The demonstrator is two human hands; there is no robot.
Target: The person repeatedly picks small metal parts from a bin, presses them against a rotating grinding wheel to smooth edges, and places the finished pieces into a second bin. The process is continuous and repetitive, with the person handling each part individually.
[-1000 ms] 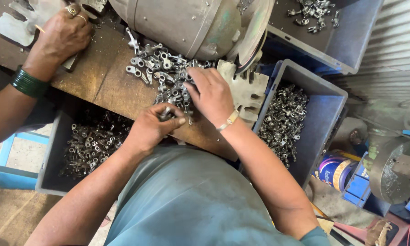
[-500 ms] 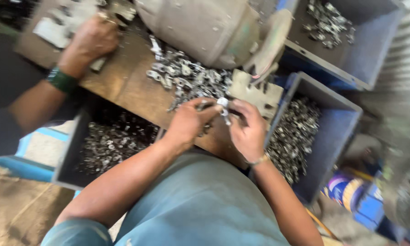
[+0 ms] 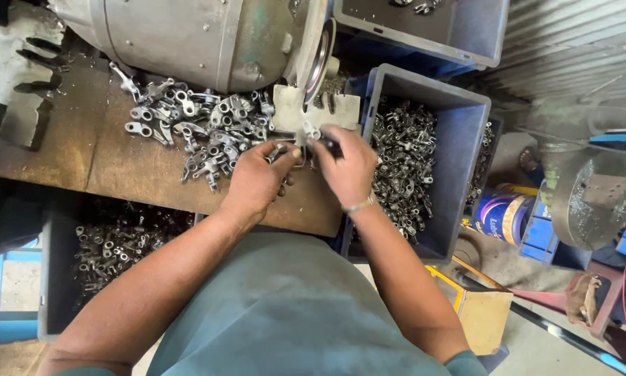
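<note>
My left hand (image 3: 255, 182) and my right hand (image 3: 346, 167) meet over the front of a wooden bench (image 3: 111, 163), both gripping one small metal part (image 3: 300, 143) between the fingertips. The part sits just below a pale flat rest plate (image 3: 293, 110) under a grinding wheel (image 3: 318, 59). A heap of similar grey metal parts (image 3: 194, 125) lies on the bench to the left of my left hand. A thin bracelet circles my right wrist.
A large grey motor housing (image 3: 188, 38) sits at the back. A blue bin of metal parts (image 3: 431, 160) stands right of my right hand, another bin (image 3: 83, 251) under the bench at left, a third (image 3: 431, 24) behind. A worn glove (image 3: 17, 83) lies far left.
Both hands have come together on the part and moved it up toward the plate by the wheel. The other person's hand at the top left has gone out of view.
</note>
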